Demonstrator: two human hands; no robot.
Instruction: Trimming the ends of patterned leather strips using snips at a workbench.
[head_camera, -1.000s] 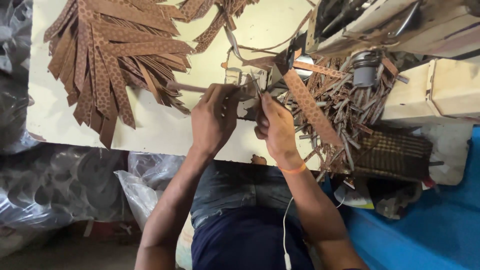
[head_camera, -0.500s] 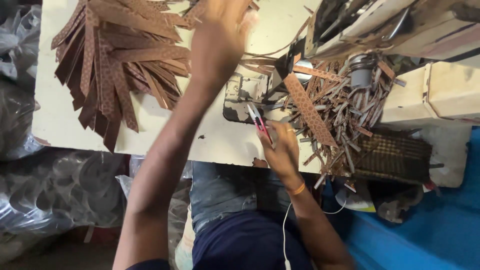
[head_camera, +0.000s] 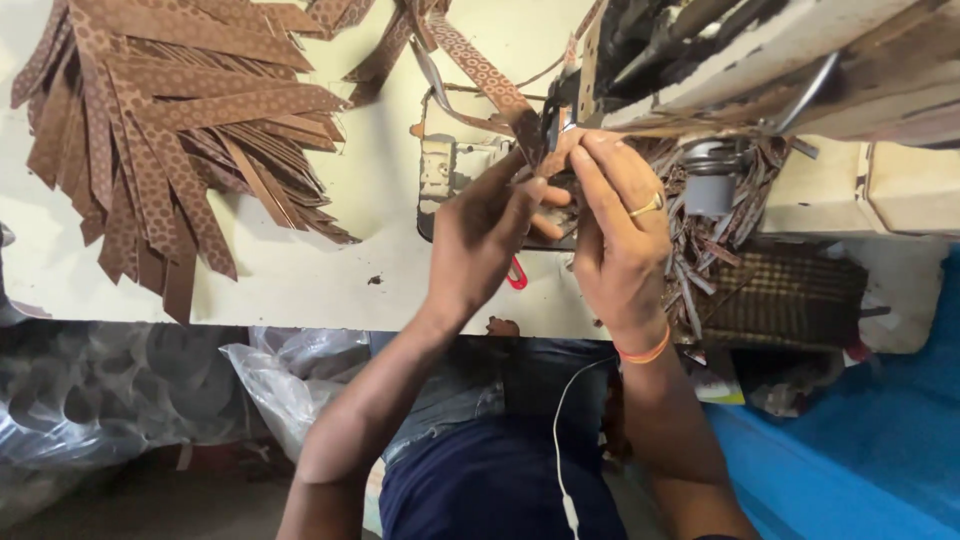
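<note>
**Both hands on a brown strip at the sewing machine**

- Left hand (head_camera: 485, 235): fingers curled narrow, pinching the lower end of a brown patterned strip (head_camera: 480, 70). The strip runs from the fingertips up toward 11 o'clock, off the top edge of the view.
- Right hand (head_camera: 620, 225): just beside the left, at its 3 o'clock. Fingers are bent over the same spot and the fingertips meet the left's at the strip end. Whether it actually grips the strip I cannot tell, the contact point is hidden by the fingers. Ring on one finger, orange band (head_camera: 643, 354) on the wrist.
- Strip end sits at the needle area of the sewing machine (head_camera: 740, 50), which fills the 1 to 2 o'clock part of the view. Needle itself not readable.
- Bench (head_camera: 300, 280): pale top. Metal plate (head_camera: 440, 170) set into it at 9 o'clock of the left hand.
- Pile of brown strips (head_camera: 170, 130) fanned out at 10 o'clock, well apart from the hands.
- Heap of scrap strips (head_camera: 700, 260) at 3 o'clock of the right hand, touching it. Grey cup-shaped part (head_camera: 712, 185) sits in that heap.
- Woven basket (head_camera: 785, 300) at 4 o'clock, just past the scraps.
- Small red item (head_camera: 516, 275) on the bench under the left hand, mostly hidden.
- White cable (head_camera: 558, 430) hangs over the person's lap at 6 o'clock.
- Clear plastic bags (head_camera: 270, 385) below the bench edge at 7 o'clock.
</note>
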